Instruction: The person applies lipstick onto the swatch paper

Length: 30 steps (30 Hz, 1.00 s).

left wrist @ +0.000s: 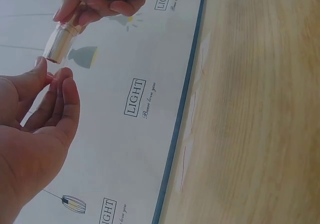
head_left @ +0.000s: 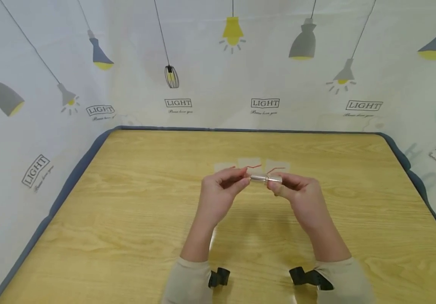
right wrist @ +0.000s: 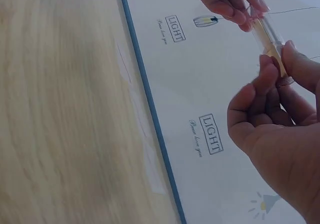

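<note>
Above the table, both hands hold a slim, shiny metallic lipstick tube with a clear cover lying nearly level between them. My left hand pinches its left end between thumb and fingertips. The right hand grips the right end with thumb and fingers. In the left wrist view the clear cover of the lipstick shows around a metallic core. The right wrist view shows the tube slanting between both sets of fingertips; a pinkish tint shows near the left fingers.
Several pale paper strips with thin red lines lie on the wooden table, just beyond the hands. A blue edge borders the table. Behind it hangs a white sheet printed with lamps. Black straps sit at the sleeves.
</note>
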Each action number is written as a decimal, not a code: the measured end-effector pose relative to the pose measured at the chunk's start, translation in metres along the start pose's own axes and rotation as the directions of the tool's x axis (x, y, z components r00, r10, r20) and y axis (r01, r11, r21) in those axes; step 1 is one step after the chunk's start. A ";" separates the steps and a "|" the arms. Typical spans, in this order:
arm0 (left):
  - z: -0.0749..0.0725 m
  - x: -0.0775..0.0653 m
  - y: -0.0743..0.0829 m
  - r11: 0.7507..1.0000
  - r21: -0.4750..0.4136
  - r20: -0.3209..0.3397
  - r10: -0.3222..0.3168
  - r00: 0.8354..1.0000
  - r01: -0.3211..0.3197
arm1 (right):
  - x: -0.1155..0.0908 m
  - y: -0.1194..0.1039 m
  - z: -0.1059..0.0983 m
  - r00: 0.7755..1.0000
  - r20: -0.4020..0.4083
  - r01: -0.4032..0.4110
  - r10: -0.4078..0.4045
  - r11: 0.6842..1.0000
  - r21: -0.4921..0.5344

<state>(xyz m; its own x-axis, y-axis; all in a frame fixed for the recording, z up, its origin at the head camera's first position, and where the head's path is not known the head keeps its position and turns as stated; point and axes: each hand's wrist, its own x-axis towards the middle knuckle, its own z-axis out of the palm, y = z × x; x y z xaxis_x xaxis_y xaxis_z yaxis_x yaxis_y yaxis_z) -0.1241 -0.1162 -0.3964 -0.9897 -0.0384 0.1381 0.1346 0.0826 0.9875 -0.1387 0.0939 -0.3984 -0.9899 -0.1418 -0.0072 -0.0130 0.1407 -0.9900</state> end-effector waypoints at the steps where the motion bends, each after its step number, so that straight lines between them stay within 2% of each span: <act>1: 0.002 0.001 0.001 1.000 0.009 0.007 0.010 1.000 -0.010 | 0.000 -0.001 -0.004 1.000 0.013 0.008 -0.007 1.000 -0.026; 7: 0.018 0.009 0.007 0.989 0.116 0.032 0.087 0.996 -0.091 | 0.002 -0.002 -0.019 0.998 0.056 0.018 -0.012 0.993 -0.113; 12: 0.036 0.024 0.017 0.958 0.216 0.077 0.177 0.981 -0.190 | 0.008 -0.001 -0.030 0.997 0.054 0.061 -0.050 0.972 -0.228; 16: 0.054 0.037 0.027 0.932 0.259 0.123 0.227 0.966 -0.252 | 0.014 -0.004 -0.045 0.997 0.068 0.054 -0.035 0.955 -0.291; 18: 0.062 0.044 0.030 0.928 0.262 0.154 0.231 0.961 -0.265 | 0.017 -0.005 -0.053 0.996 0.086 0.039 -0.013 0.953 -0.301; 21: 0.075 0.053 0.033 0.929 0.264 0.221 0.204 0.954 -0.260 | 0.021 -0.004 -0.067 0.994 0.110 0.029 0.007 0.944 -0.327; 24: 0.089 0.064 0.035 0.918 0.294 0.297 0.179 0.938 -0.268 | 0.026 -0.001 -0.084 0.995 0.101 0.025 0.016 0.920 -0.392; 26: 0.100 0.071 0.034 0.898 0.327 0.334 0.181 0.925 -0.293 | 0.030 0.001 -0.095 0.996 0.081 0.014 0.025 0.895 -0.445; 30: 0.121 0.083 0.025 0.826 0.405 0.397 0.228 0.889 -0.392 | 0.038 0.011 -0.115 0.997 0.070 0.001 0.041 0.859 -0.511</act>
<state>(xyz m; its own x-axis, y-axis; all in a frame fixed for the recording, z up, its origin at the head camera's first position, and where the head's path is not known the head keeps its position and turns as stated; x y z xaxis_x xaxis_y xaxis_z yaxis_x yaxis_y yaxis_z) -0.2092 0.0036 -0.3696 -0.8690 0.3795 0.3175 0.4794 0.4865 0.7304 -0.1925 0.2031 -0.3938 -0.9772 -0.2042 -0.0573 -0.0843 0.6220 -0.7785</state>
